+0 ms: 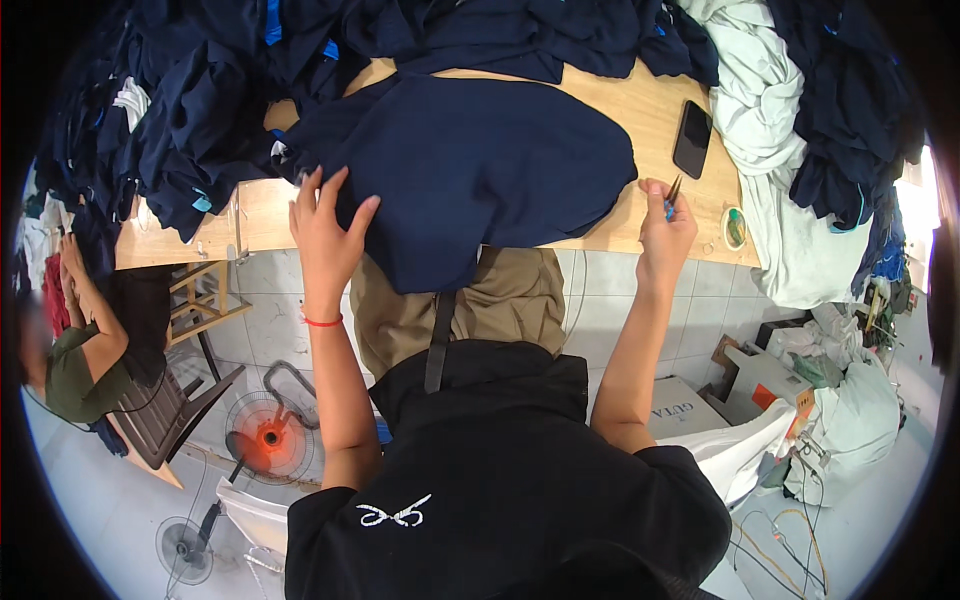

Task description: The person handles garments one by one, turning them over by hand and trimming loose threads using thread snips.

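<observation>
Nearest you, a flap of the navy garment [450, 165] hangs over the front edge of the desk [655, 115] toward your lap, a little left of the frame's middle. Your left hand [330, 235] is at the garment's left end, fingers spread and gripping nothing; whether the fingertips press on the cloth, you can't tell from here. Your right hand [666, 228], right of centre, has its fingers closed around small snips [674, 188], points toward the top of the frame. Its thumb and forefinger sit right by the garment's rounded right tip; whether they pinch the fabric is unclear.

So the cloth lies between your hands, upper centre, its long axis running left to right. Judging by the gaps, the right tip is your right hand's to reach, the bunched left end your left's.

Beyond the right tip, a black phone [693, 140] lies on the desk beside pale cloth [765, 110]. Farthest off, more navy cloth [490, 35] lines the top of the frame.
</observation>
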The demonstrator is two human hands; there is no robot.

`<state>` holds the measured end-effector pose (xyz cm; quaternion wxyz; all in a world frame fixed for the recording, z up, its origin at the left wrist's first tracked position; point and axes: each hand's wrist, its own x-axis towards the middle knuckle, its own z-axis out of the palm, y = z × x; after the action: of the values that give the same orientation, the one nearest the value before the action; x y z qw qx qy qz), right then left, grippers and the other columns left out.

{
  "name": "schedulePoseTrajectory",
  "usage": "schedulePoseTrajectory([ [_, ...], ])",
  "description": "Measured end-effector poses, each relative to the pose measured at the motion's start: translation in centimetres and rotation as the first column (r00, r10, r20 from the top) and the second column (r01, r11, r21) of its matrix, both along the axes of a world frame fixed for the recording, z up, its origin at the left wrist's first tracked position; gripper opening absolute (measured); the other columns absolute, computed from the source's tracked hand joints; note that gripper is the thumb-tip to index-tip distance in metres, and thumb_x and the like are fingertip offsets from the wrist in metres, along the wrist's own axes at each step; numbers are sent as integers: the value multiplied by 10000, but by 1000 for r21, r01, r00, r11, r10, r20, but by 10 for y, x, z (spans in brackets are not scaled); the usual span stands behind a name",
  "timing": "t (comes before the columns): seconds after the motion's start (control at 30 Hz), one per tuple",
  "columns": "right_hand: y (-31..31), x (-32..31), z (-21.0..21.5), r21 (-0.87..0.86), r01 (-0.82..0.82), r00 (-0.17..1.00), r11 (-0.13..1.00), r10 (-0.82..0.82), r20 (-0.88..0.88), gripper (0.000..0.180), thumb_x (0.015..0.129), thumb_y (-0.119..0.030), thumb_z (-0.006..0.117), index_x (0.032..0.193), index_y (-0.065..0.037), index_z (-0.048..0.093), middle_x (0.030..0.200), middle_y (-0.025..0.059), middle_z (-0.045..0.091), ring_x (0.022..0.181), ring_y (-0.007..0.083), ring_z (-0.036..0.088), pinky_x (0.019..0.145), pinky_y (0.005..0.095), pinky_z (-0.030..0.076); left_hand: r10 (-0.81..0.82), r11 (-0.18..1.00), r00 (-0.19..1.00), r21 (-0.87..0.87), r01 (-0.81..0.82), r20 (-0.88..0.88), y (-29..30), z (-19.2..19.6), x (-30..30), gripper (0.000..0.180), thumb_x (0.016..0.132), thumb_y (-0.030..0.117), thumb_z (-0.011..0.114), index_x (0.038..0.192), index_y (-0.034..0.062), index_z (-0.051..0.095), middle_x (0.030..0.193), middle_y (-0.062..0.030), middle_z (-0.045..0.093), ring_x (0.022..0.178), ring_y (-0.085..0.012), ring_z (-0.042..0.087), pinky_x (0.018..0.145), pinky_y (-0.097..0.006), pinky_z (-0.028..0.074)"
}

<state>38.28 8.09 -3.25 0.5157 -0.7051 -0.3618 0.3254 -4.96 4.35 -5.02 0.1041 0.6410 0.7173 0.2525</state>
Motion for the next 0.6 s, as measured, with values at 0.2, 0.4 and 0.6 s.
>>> schedulePoseTrajectory([
  [0.2, -10, 1, -12, -142, 71, 989, 987, -89, -120, 190, 1059, -170, 698, 1114, 7, 739, 1016, 55, 781, 550, 12, 416, 482, 218, 307, 14, 997, 1000, 76, -15, 3, -8, 4, 42, 628, 953, 409, 786, 1492, 140, 608, 1628, -227, 448, 1554, -484, 327, 1237, -687, 223],
  [0.4, -3, -11, -2, -83, 87, 966, 993, -105, -238, 212, 1068, -165, 684, 1189, 8, 698, 1053, 110, 787, 530, 41, 444, 476, 218, 328, -194, 980, 981, -35, 194, 16, -1, 4, 72, 726, 840, 412, 882, 1465, 174, 601, 1700, -209, 332, 1604, -478, 211, 1257, -682, 192],
  [0.6, -11, -8, -23, -68, 77, 950, 995, -94, -298, 247, 1061, -160, 694, 1245, 4, 675, 1067, 123, 786, 563, 54, 492, 482, 214, 348, -197, 980, 980, 22, 196, 20, -13, -16, 49, 307, 804, 195, 902, 1031, 115, 712, 1618, -137, 493, 1581, -441, 312, 1256, -642, 244],
])
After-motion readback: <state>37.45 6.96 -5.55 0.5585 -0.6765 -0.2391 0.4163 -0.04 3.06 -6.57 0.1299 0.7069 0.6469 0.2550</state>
